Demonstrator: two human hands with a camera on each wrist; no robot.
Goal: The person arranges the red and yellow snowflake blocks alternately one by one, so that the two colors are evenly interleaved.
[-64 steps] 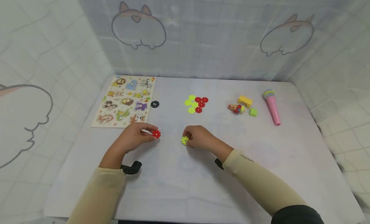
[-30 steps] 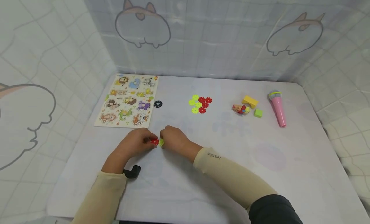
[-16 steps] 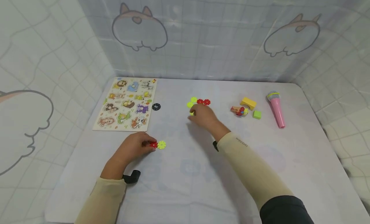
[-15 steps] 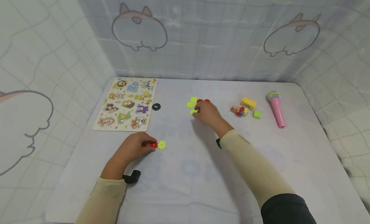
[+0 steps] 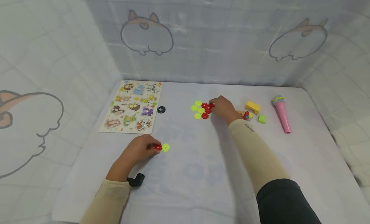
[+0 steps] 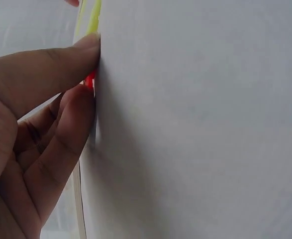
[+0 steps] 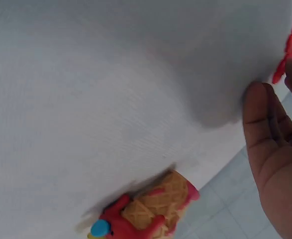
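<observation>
My left hand (image 5: 141, 150) pinches a red snowflake disc (image 5: 157, 147) between thumb and fingertips, just above or on the white table. A yellow-green snowflake disc (image 5: 165, 147) is joined to its right edge; both show edge-on in the left wrist view. My right hand (image 5: 224, 108) is at the right edge of a flat cluster of snowflake discs, its fingertips at the outermost red disc (image 5: 212, 105). In the right wrist view the thumb touches the red edge and the other fingers lie slightly apart from it. Several yellow-green discs (image 5: 198, 116) and red discs (image 5: 205, 116) make up the cluster.
An animal puzzle board (image 5: 131, 108) lies at the left, with a black round chip (image 5: 161, 109) beside it. Right of my right hand are a small waffle-patterned toy figure (image 7: 160, 204), a yellow arch block (image 5: 252, 107), a green cube (image 5: 262, 119) and a pink toy microphone (image 5: 282, 114).
My right hand brought a yellow-green disc to the red one in my left hand, and they became joined. It then let go and moved to the cluster, across to its right edge.
</observation>
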